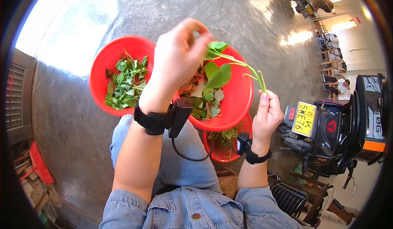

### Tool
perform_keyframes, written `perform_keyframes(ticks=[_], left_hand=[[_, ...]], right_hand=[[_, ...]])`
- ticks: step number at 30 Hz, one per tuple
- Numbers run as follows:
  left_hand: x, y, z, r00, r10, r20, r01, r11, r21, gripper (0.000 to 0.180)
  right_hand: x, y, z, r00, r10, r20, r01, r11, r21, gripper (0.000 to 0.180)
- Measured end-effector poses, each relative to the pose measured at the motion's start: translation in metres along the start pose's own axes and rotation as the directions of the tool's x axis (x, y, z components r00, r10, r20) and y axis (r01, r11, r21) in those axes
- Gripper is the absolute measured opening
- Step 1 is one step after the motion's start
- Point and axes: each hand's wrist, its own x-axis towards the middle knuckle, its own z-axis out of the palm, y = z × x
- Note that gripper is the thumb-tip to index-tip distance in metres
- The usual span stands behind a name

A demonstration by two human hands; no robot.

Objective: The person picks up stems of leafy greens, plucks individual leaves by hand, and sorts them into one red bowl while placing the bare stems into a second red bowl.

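Broom (pixel 39 163) with red bristles at 8 o'clock, against clutter by the wall. Left red basin (pixel 107 67) at 10 o'clock on the concrete floor (pixel 245 12), holds a heap of picked green leaves (pixel 125 83). Left hand (pixel 178 59) at 12 o'clock, fingers bunched and pinched on the leafy top of the green stem (pixel 235 63), black wrist strap below it. Middle red basin (pixel 237 96) just right of centre, touching the left basin, holds mixed leaves, some pale and brownish. Stem runs from the left hand's pinch down toward 3 o'clock, where the right hand (pixel 268 114) has its thumb and fingertips closed on the thin bare end. Small red basin (pixel 223 147) tucked under the middle one at 5 o'clock, stalks inside. Parked scooter (pixel 339 126) at 3 to 4 o'clock, close to the right wrist.

Handling, judged: stem is light, limp, snaps easily; leaves tear and bruise. Best gripped on the stalk near a leaf joint, not on the blade.

Room: open floor toward 12 and 1 o'clock; tight on the right by the scooter; basin rims sit right under both hands.
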Motion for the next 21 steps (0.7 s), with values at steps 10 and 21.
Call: perform_keyframes(ticks=[10,21], left_hand=[[-0.013,-0.003,0.021,0.894,0.182,0.409,-0.343,0.865,0.365,0.012],[-0.018,-0.008,0.033,0.963,0.172,0.208,-0.234,0.916,0.326,0.011]], right_hand=[[-0.005,-0.001,0.002,0.994,-0.105,0.042,0.106,0.994,-0.014,0.012],[-0.008,-0.005,0.003,0.989,-0.126,0.074,0.129,0.991,-0.037,0.009]])
